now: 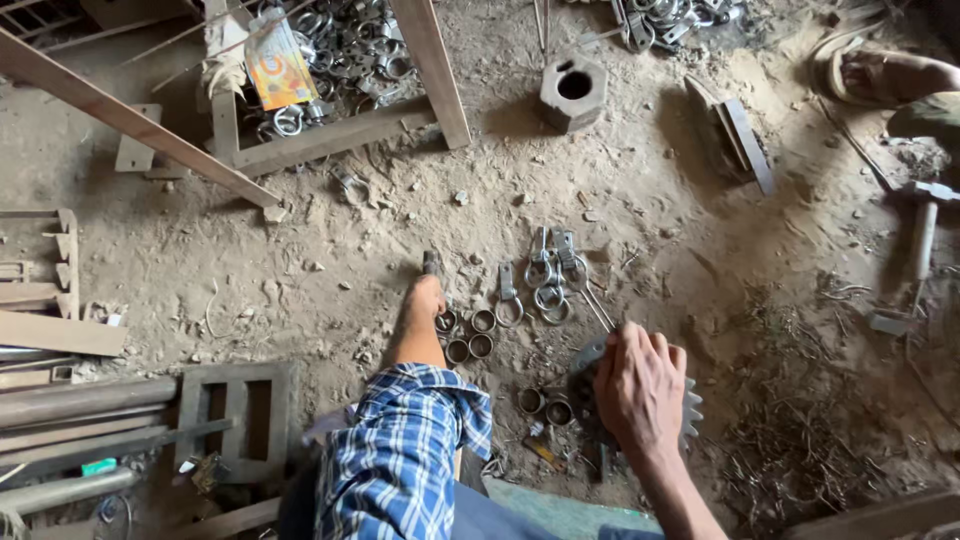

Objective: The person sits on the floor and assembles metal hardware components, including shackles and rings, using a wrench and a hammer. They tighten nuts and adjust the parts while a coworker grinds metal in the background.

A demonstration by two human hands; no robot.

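Fingers of the right hand (pixel 640 388) grip a toothed gear (pixel 690 408); left hand (pixel 425 297) pinches a small metal piece (pixel 432 263).

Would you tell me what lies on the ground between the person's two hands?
In the head view, short metal rings lie on the dirt between the left hand and the right hand, with flat ring-ended latch pieces just beyond.
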